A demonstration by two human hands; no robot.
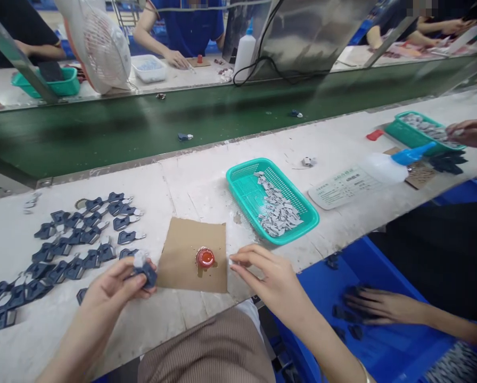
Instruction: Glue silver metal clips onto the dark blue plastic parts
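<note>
While the left hand [116, 292] is holding a dark piece [146, 276] upright above the near edge of the table [198, 191], just left of the card [178, 244], its pale tip [140, 259] is pointing up and away. The thumb and fingers are closing firmly round the dark body. The right hand [272, 274] is hovering by the card's right edge, thumb and forefinger nearly meeting; something pale is showing at the tips, but I cannot tell what it is or whether they are gripping it. Between the hands, a red pot [205, 258] is sitting on the card with wet spots around it. The step in hand seems to be handling one piece near the pot; a next move would be calling for a steady left hold and a fine, careful right pinch, kept clear of the wet patch. To the left, more dark pieces [127, 237] are lying in loose rows, many with pale tips. Beyond the right hand, a green basket [302, 205] is holding small pale bits [280, 213]. Farther right, a bottle [386, 167] is lying on its side, and a co-worker's hand [386, 306] is reaching into a blue bin [314, 282].
</note>
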